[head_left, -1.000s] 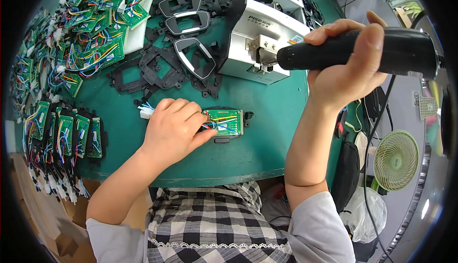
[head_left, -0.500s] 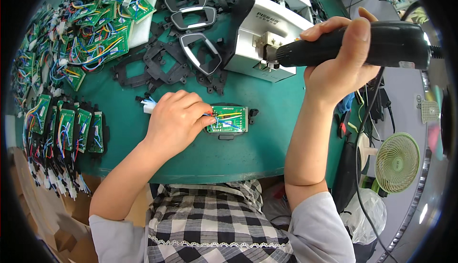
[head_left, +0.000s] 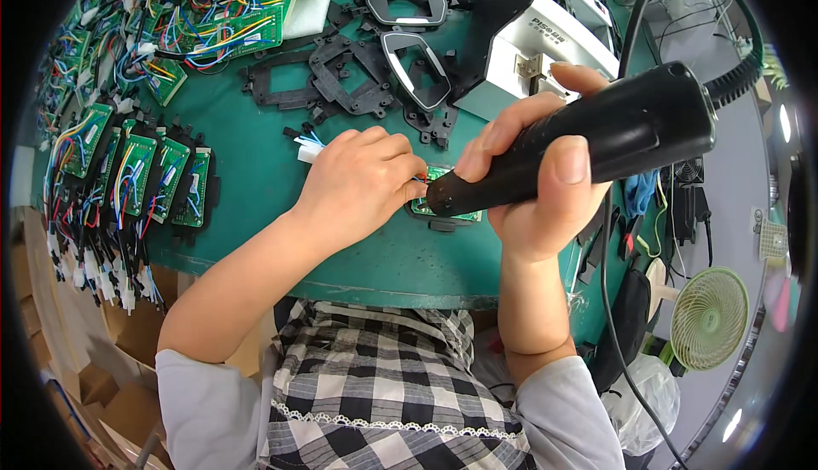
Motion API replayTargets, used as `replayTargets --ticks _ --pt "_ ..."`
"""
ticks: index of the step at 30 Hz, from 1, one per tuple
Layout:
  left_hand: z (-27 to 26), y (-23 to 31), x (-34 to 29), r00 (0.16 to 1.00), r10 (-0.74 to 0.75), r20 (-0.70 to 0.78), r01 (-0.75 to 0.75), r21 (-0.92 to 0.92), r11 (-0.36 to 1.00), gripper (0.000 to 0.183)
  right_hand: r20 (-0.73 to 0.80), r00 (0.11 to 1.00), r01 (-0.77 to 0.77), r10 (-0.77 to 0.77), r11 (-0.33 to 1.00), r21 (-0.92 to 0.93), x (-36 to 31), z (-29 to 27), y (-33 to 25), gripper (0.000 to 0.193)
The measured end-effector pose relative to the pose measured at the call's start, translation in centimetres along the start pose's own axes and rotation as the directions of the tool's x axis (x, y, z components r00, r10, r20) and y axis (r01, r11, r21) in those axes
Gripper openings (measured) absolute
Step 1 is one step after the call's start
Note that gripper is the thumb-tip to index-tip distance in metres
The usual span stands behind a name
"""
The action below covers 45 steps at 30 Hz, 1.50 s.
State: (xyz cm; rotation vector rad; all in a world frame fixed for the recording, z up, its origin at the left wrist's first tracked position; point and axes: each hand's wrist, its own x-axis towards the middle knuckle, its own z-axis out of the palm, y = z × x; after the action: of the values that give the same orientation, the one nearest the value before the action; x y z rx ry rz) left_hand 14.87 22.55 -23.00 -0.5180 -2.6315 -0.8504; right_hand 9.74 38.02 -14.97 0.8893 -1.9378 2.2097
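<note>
My right hand is wrapped round a black corded electric screwdriver. It is held slanted, its nose down over a green circuit board. The board lies in a black plastic frame on the bench, mostly hidden beneath the screwdriver. Closed at the board's left end, my left hand has thumb and forefinger pinched on its coloured wires. A white connector on the wires pokes out beyond that hand's far side. The screwdriver's tip and any screw under it cannot be made out.
A white screw feeder stands at the back right. Black plastic frames and silver-trimmed bezels lie behind my hands. Wired boards are heaped far left, with framed boards below them. A green fan is at right.
My right hand has brought the screwdriver from the screw feeder down and leftward to the circuit board. My left hand keeps its pinch at the board's left end. The whole view has shifted somewhat.
</note>
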Motion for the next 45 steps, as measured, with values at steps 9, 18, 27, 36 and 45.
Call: replayTargets --ticks 9,18,27,36,45 --pt "-0.1 0.0 -0.2 1.0 -0.018 -0.002 0.018 -0.01 1.0 0.014 0.07 0.993 0.107 -0.1 0.989 -0.103 -0.8 0.3 0.9 0.066" --pt "-0.2 -0.1 -0.1 0.999 -0.023 0.033 0.023 0.0 1.0 0.013 0.096 0.994 0.065 -0.055 0.993 -0.103 -1.1 0.5 0.6 0.077" --pt "0.1 2.6 0.3 0.946 0.036 0.323 -0.05 0.034 0.998 0.048 -0.252 0.964 0.034 0.084 0.903 0.428 1.5 -5.3 -0.9 0.051" --pt "-23.5 -1.3 -6.4 0.603 -0.404 -0.688 0.716 0.242 0.655 0.036 -0.388 0.91 0.015 0.148 0.922 0.386 0.5 -10.0 0.4 0.046" --pt "-27.4 -5.3 -13.9 0.767 -0.295 -0.57 0.602 0.798 0.022 0.035 -0.436 0.886 0.015 0.158 0.93 0.367 1.1 -8.4 1.1 0.045"
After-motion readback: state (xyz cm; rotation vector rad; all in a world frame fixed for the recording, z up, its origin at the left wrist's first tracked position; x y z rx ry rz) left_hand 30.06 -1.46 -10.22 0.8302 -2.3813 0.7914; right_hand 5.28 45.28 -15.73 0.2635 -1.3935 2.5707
